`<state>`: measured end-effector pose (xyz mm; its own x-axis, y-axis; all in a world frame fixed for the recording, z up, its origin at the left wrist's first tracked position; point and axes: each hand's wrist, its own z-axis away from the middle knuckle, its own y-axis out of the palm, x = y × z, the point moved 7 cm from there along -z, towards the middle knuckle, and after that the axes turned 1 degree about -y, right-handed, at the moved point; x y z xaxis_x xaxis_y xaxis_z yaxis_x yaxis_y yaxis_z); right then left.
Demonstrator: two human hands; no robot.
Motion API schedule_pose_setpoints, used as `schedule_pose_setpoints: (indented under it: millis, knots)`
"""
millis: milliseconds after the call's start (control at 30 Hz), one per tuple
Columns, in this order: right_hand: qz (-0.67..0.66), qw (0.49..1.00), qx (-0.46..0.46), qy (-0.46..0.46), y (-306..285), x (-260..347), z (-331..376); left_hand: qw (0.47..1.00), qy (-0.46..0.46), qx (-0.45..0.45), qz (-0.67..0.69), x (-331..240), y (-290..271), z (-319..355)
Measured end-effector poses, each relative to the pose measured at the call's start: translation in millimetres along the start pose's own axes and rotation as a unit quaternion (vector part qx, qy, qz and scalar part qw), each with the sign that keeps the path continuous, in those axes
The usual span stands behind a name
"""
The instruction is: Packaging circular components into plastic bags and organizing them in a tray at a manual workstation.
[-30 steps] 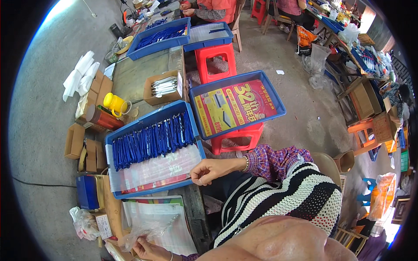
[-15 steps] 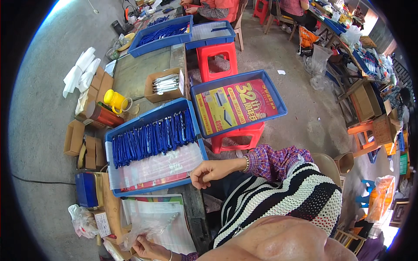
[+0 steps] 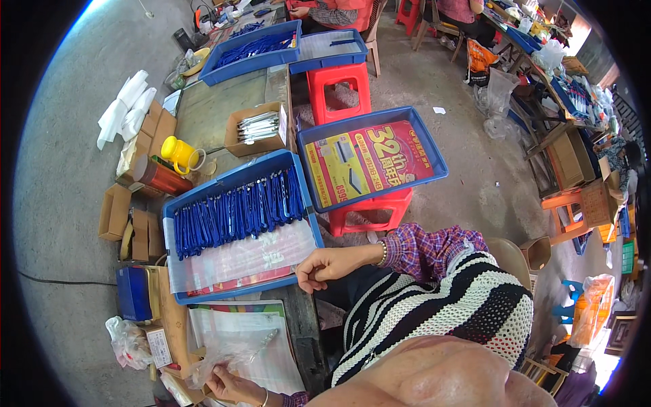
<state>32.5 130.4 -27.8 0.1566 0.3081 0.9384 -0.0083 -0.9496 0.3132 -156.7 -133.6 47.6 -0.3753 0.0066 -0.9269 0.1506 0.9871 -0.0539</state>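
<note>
My left hand is low in the picture, over a sheet-covered part of the table, with its fingers pinched on a clear plastic bag. A small silvery tip shows at the bag's far end. My right hand hovers by the table edge at the near corner of a blue tray. Its fingers are curled, and whatever they may hold is hidden. In that tray a long row of blue pens in clear wrapping lies side by side on a whitish plastic sheet.
A second blue tray with a printed sheet sits on a red stool. Beyond are a carton of silvery pens, a yellow cup and a blue tray of pens. Several cardboard boxes line the table's left edge. People sit farther off.
</note>
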Motion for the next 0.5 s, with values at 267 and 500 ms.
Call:
schedule_pose_setpoints:
  millis: [267, 500]
  knots:
    - [0.028, 1.000, 0.006, 0.000, 1, 4, -1, 0.994, -0.069, 0.078, -0.024, 85, -53, -38]
    - [0.056, 0.998, 0.005, -0.021, 4, 19, -2, 0.995, -0.058, 0.067, -0.050, 64, -45, -29]
